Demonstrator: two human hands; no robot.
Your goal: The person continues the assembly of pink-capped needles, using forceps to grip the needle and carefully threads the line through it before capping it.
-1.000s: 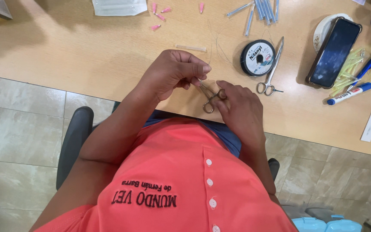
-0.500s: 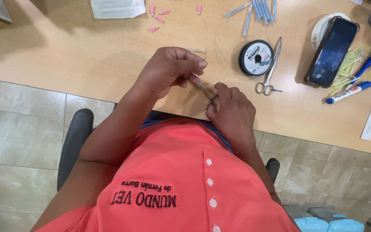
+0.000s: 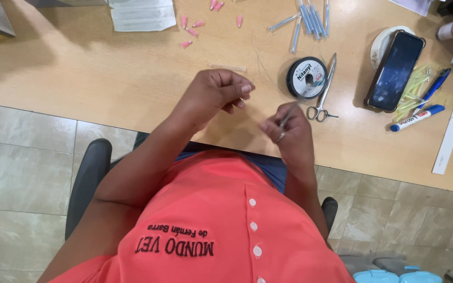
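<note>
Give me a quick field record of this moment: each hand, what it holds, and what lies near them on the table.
left hand: raised over the table, fingers pinched shut; whatever it pinches is too thin to make out
right hand: closed around a small metal clamp
hands: apart, not touching
spool: black, flat on the table beyond the right hand
scissors: beside the spool
phone: dark screen, further right
markers: blue and white, near the phone
pink caps: scattered at the far edge

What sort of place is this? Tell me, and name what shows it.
Probably a clinic or lab workbench, though that is a guess. On the wooden table lie syringes, pink needle caps, scissors and a thread spool. The right hand holds a metal clamp-like tool.
</note>
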